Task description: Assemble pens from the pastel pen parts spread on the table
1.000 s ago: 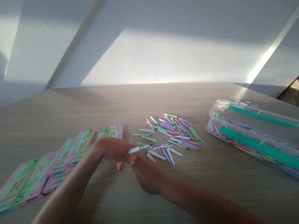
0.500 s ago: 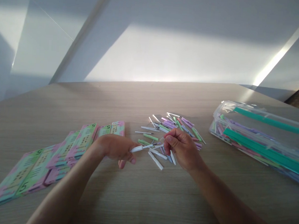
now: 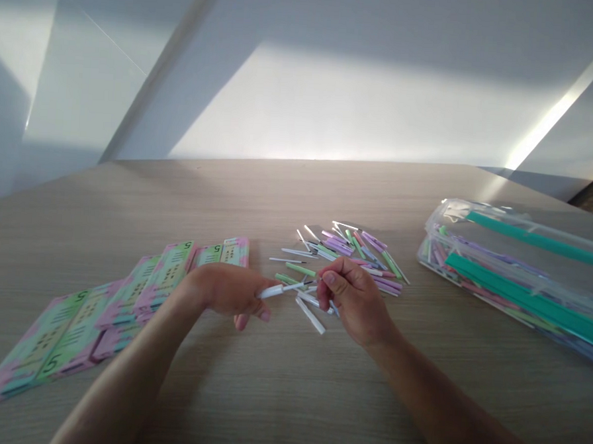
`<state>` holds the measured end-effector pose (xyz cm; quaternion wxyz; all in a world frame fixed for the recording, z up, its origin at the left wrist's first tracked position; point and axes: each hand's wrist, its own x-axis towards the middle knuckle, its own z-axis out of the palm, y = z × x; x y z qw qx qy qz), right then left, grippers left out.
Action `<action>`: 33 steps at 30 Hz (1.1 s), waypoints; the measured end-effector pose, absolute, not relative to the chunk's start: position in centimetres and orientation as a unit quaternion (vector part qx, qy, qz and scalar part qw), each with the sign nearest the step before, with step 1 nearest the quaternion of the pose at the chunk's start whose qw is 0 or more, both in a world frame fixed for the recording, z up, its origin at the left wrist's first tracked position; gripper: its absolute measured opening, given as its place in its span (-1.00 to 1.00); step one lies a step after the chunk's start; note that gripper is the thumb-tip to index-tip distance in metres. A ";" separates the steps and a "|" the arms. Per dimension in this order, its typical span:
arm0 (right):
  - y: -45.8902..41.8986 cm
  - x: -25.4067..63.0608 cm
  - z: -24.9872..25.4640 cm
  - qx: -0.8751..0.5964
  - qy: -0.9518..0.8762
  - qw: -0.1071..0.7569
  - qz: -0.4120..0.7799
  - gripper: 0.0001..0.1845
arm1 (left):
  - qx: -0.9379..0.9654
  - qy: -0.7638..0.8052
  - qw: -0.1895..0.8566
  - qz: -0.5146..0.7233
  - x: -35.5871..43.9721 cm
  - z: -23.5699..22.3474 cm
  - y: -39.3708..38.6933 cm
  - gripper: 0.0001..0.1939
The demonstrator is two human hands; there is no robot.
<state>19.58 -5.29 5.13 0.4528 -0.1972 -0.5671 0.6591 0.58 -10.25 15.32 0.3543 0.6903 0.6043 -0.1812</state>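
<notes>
My left hand (image 3: pixel 228 292) is shut around the thick end of a white plastic stick (image 3: pixel 271 291), whose thin tip points right. My right hand (image 3: pixel 352 302) hangs over the front of a loose heap of pastel sticks (image 3: pixel 347 248), in white, green, pink and lilac. Its thumb and fingers are pinched close to the white stick's thin tip, and I cannot tell whether they hold anything. One white stick (image 3: pixel 310 315) lies apart just below the heap, near my right hand.
Overlapping pink-and-green printed cards (image 3: pixel 123 309) marked with a 5 lie to the left on the wood-grain table (image 3: pixel 297 202). At right stands a clear plastic box (image 3: pixel 502 276) holding pastel sticks and teal strips. A pale wall rises behind the table.
My right hand has moved from beside my left hand, up and right, to over the heap. The view has tilted level. My left hand keeps the white stick.
</notes>
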 end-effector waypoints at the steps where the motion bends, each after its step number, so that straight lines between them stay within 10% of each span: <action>1: -5.3 19.6 5.1 -0.198 -0.571 0.452 0.657 -0.83 | 0.692 0.603 0.354 -0.182 0.6 15.3 -10.2 -0.69; 33: -5.4 19.6 4.9 -0.195 -0.559 0.471 0.654 -0.83 | 0.696 0.603 0.340 -0.191 0.7 15.1 -10.3 -0.63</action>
